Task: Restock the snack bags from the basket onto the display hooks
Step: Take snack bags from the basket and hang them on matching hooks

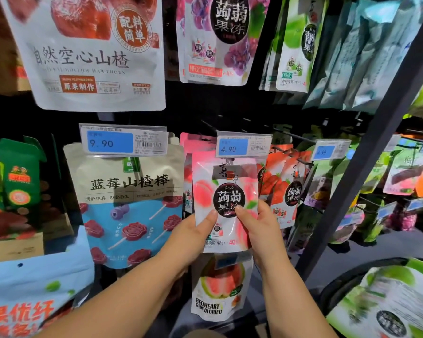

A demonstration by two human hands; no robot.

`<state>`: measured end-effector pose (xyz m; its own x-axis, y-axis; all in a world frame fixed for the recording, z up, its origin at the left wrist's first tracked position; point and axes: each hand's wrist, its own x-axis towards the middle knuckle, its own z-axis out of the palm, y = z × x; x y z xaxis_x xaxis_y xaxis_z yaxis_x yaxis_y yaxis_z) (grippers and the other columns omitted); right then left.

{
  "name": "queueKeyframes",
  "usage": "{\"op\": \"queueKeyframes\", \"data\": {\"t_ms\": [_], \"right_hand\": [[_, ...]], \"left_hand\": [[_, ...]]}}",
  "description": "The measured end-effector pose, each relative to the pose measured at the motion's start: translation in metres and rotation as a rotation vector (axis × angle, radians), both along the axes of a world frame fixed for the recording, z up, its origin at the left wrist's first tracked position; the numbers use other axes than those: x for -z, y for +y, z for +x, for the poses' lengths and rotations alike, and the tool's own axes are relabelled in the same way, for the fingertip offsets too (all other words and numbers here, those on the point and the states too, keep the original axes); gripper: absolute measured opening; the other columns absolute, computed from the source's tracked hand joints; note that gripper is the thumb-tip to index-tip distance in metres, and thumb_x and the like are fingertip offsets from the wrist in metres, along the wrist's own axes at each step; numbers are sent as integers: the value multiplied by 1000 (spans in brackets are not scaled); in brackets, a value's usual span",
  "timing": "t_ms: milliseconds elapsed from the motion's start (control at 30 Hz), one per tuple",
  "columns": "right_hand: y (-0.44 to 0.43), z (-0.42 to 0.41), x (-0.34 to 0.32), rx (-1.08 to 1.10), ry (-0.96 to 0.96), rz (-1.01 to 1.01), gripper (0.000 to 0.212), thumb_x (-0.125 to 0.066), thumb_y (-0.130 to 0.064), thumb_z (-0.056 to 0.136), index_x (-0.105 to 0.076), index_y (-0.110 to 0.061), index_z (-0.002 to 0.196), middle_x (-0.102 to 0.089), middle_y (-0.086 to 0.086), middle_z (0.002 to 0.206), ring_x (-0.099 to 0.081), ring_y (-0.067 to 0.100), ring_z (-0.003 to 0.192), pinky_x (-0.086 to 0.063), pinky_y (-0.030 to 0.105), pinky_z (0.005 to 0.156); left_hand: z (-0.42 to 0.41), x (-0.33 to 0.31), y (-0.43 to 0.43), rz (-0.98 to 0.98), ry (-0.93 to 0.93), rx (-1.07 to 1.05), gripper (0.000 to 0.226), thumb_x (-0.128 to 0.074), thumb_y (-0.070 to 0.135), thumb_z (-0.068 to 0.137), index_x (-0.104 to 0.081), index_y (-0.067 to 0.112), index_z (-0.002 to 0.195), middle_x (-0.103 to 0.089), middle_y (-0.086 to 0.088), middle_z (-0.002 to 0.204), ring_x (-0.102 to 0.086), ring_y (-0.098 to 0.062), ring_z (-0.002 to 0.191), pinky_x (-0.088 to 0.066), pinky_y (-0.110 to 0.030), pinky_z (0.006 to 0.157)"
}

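Your left hand [193, 234] and right hand [260, 230] hold the peach bag [226, 181] under the 4.90 tag [243, 146].
Each hand pinches a lower edge of the bag, thumb flat on the front and fingers curled out of sight behind. The bag's top sits just beneath the tag, in front of other pink bags [189, 142].

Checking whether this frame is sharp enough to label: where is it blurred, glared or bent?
Head view: the centre is sharp, and the peach bag held by the left hand and right hand reads clearly, with some glare on its foil; the edges smear, notably the blue bag lower left and the green bag lower right; the shelf post leans, likely wide-angle bend.
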<state>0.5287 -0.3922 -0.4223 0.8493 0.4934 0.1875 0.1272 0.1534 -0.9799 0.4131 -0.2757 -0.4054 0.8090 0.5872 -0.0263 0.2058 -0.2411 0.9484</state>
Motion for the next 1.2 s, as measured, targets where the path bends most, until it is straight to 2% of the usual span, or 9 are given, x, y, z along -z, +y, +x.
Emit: {"op": "queueKeyframes", "data": {"t_ms": [133, 267, 467, 533, 600, 733, 833, 967, 1200], "right_hand": [[12, 3, 1, 20, -7, -32, 11, -71, -20, 90, -68, -24, 100, -76, -2, 102, -71, 17, 98, -55, 42, 91], [19, 7, -2, 81, -69, -82, 9, -70, -21, 91, -63, -16, 91, -71, -2, 91, -68, 11, 85, -51, 29, 77], [32, 16, -3, 105, -102, -126, 22, -70, -27, 91, -62, -17, 108, -67, -3, 107, -62, 13, 103, -48, 32, 89], [35, 19, -4, 109, -109, -150, 14, -69, -24, 92, -56, -19, 90, -61, -8, 92, -58, 5, 88, -45, 26, 78], [39, 22, -5, 127, -114, -190, 26, -67, -23, 93, -45, -17, 81, -47, -12, 81, -45, -2, 73, -37, 18, 65], [42, 23, 1, 180, -131, -225, 39, -71, -32, 89, -47, -2, 82, -49, 0, 78, -46, 11, 70, -38, 29, 65], [37, 18, 3, 197, -118, -253, 44, -70, -43, 87, -54, -2, 93, -59, 3, 87, -55, 16, 79, -44, 34, 73], [28, 11, 5, 252, -62, -269, 31, -72, -39, 87, -59, -22, 110, -68, -4, 103, -64, 9, 89, -49, 24, 76], [-7, -16, -19, 346, -158, -359, 36, -64, -45, 92, -49, -25, 118, -53, -5, 119, -51, 10, 110, -38, 23, 91]], "left_hand": [[9, 6, 10, 42, 46, -9, 40, -42, 50, 100, -60, 26, 127, -62, 10, 116, -55, -11, 105, -35, -23, 82], [18, 17, 20, 60, 76, -33, 45, -45, 55, 97, -61, 23, 124, -67, 2, 119, -60, -21, 112, -44, -32, 92], [30, 18, 20, 27, 89, -136, 38, -47, 47, 99, -58, 16, 120, -61, -1, 117, -54, -22, 110, -34, -28, 82], [36, 20, 21, -3, 72, -165, 40, -48, 47, 99, -58, 15, 121, -62, -4, 120, -56, -26, 113, -38, -30, 86], [41, 23, 23, -49, 60, -191, 43, -50, 49, 97, -59, 14, 120, -64, -7, 120, -58, -28, 113, -43, -33, 92], [45, 32, 22, -182, 18, -211, 33, -54, 50, 95, -55, 19, 104, -62, -2, 104, -61, -25, 102, -49, -42, 99], [45, 37, 20, -343, 22, -195, 59, -55, 57, 92, -50, 8, 125, -61, -2, 93, -65, -22, 87, -56, -44, 91], [47, 46, 17, -549, 35, -185, 85, -55, 68, 85, -45, 1, 136, -66, -14, 98, -70, -24, 86, -58, -34, 68], [39, 43, -6, -705, 25, -104, 63, -45, 55, 97, -47, 7, 139, -62, -17, 107, -60, -17, 73, -51, -27, 60]]}}
